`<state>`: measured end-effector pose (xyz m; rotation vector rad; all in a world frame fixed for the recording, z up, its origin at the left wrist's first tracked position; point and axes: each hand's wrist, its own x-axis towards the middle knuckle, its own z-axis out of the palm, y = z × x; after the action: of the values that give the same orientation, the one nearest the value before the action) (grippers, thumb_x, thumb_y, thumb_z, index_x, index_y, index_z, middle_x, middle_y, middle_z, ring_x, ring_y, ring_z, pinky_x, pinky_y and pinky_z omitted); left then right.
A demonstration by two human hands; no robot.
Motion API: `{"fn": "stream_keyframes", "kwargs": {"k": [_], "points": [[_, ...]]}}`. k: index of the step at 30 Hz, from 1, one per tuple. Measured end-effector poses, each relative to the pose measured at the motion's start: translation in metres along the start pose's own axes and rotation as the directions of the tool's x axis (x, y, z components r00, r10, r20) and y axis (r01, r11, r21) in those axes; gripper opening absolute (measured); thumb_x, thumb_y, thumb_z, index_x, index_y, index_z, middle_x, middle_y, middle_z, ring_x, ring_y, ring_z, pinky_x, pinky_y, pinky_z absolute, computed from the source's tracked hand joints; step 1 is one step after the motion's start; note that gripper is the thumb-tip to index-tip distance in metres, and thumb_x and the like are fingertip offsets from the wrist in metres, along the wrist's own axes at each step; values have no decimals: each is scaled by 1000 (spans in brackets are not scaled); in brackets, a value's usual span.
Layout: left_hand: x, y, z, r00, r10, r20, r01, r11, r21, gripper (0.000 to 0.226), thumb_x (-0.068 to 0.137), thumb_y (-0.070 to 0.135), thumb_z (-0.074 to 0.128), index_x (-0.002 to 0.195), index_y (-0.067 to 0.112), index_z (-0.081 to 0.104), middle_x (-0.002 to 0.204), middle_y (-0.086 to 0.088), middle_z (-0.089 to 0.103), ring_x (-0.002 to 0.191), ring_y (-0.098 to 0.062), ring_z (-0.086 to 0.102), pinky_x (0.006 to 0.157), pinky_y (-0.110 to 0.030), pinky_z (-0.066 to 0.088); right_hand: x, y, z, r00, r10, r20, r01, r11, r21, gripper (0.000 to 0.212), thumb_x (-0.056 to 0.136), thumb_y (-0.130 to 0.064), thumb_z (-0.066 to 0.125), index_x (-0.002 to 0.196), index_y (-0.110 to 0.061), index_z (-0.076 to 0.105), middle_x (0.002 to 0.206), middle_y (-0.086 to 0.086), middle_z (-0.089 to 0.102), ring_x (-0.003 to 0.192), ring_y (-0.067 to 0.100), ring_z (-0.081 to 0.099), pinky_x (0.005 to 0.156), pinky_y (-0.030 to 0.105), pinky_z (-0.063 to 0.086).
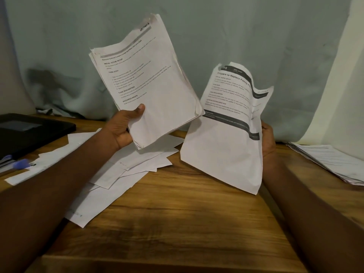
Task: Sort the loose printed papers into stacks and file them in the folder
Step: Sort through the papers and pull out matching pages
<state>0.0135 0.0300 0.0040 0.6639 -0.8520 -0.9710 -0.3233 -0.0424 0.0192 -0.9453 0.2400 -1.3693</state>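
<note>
Left grip (126,131) holding stack (149,79) upright, tilted right

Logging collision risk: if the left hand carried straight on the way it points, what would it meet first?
Probably the curtain behind the table; the left hand, gripping the paper stack, points up and away. Depth is unclear.
</note>
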Motion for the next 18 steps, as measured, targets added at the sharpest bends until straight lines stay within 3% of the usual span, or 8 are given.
{"fn": "stream_keyframes", "kwargs": {"k": [2, 5, 8, 11, 13, 15, 16, 18], "points": [[0, 0, 1, 1000, -9, -22, 9, 1000, -3, 46, 97, 6, 65, 140, 21, 59, 132, -5, 70, 119, -26, 68, 92, -47, 59, 2, -1, -1, 1000, -8, 12, 8, 999, -43, 28, 81, -23, 57, 66, -16, 80, 70, 1, 74, 61, 13, 71, 55, 21, 56], [0, 1, 0, 1000, -4, -27, 4, 1000, -4, 48, 97, 7, 66, 141, 21, 58, 131, -5, 71, 118, -27, 69, 92, -47, 59, 5, -4, 0, 998, -57, -10, 56, 996, -70, 53, 105, -20, 40, 68, -17, 78, 64, 0, 71, 57, 11, 69, 53, 19, 55], [-1, 3, 1, 1000, 11, -19, -11, 1000, -8, 45, 98, 7, 63, 140, 21, 58, 131, -5, 71, 119, -26, 68, 96, -48, 57, 6, -17, 6, 992, -122, 34, 123, 992, -26, 47, 107, -36, 42, 96, -13, 81, 99, 9, 78, 88, 23, 75, 82, 36, 63], [1, 3, 2, 999, 18, -28, -19, 1000, -23, 33, 99, 7, 63, 127, 23, 64, 127, -4, 72, 118, -26, 68, 99, -50, 55, 17, -35, 0, 948, -317, -30, 308, 935, -176, 48, 107, -44, 46, 128, -7, 68, 128, 16, 70, 118, 34, 67, 102, 50, 54], [1, 2, 1, 998, 32, -52, -34, 999, -31, 30, 98, 7, 64, 123, 25, 65, 120, -2, 76, 111, -25, 71, 96, -50, 56, 23, -40, -1, 862, -507, -10, 435, 750, -499, 49, 104, -44, 52, 124, -3, 67, 121, 13, 72, 114, 31, 68, 102, 53, 54], [1, 1, 0, 996, 51, -70, -52, 998, -22, 28, 99, 8, 63, 121, 25, 64, 110, 1, 78, 103, -22, 73, 92, -48, 57, 20, -36, 4, 799, -581, 157, 497, 491, -715, 51, 104, -46, 52, 108, 2, 67, 101, 6, 71, 95, 17, 67, 90, 43, 59], [1, 2, -1, 995, 59, -85, -60, 998, -11, 25, 100, 9, 62, 119, 25, 63, 104, 2, 79, 99, -20, 73, 89, -46, 58, 15, -31, 10, 799, -537, 270, 522, 398, -755, 45, 106, -41, 50, 100, 0, 66, 91, 0, 67, 84, 8, 64, 78, 31, 57], [2, 6, -3, 988, 72, -134, -75, 997, -13, 19, 102, 11, 60, 112, 26, 63, 92, 5, 80, 91, -17, 74, 86, -44, 58, 5, -14, 20, 842, -330, 427, 521, 292, -802, 28, 108, -30, 51, 92, -14, 69, 84, -12, 66, 76, -1, 60, 69, 24, 52]]}}
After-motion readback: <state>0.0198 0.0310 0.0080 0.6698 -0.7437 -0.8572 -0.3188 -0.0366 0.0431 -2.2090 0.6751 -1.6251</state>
